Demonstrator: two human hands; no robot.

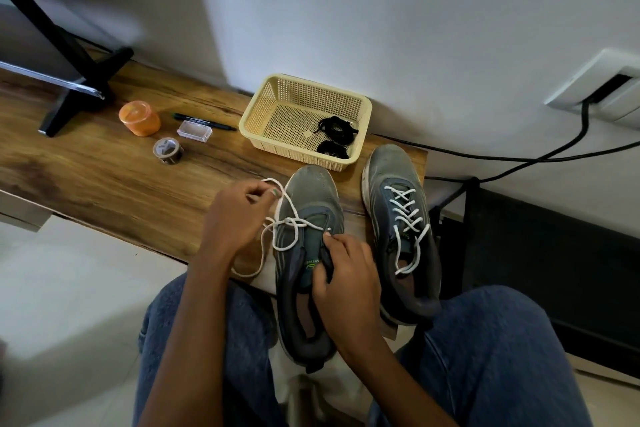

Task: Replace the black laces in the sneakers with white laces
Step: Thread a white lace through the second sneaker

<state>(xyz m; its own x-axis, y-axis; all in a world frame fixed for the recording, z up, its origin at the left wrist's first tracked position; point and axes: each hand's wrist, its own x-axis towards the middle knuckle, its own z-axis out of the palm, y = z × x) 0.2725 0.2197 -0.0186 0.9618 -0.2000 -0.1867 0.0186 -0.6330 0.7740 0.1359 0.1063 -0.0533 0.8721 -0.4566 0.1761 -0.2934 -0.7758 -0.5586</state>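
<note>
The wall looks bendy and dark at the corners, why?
Head view: the wide-angle lens curves the wall and table edge; corners fall darker; light is soft, with faint shadows under the basket; the hands and sneakers look sharp.

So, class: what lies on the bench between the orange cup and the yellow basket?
In the head view, a black marker and a small clear box lie between orange cup and basket.

Bare forearms, blue denim jeans (485,350); perhaps painted nails
</note>
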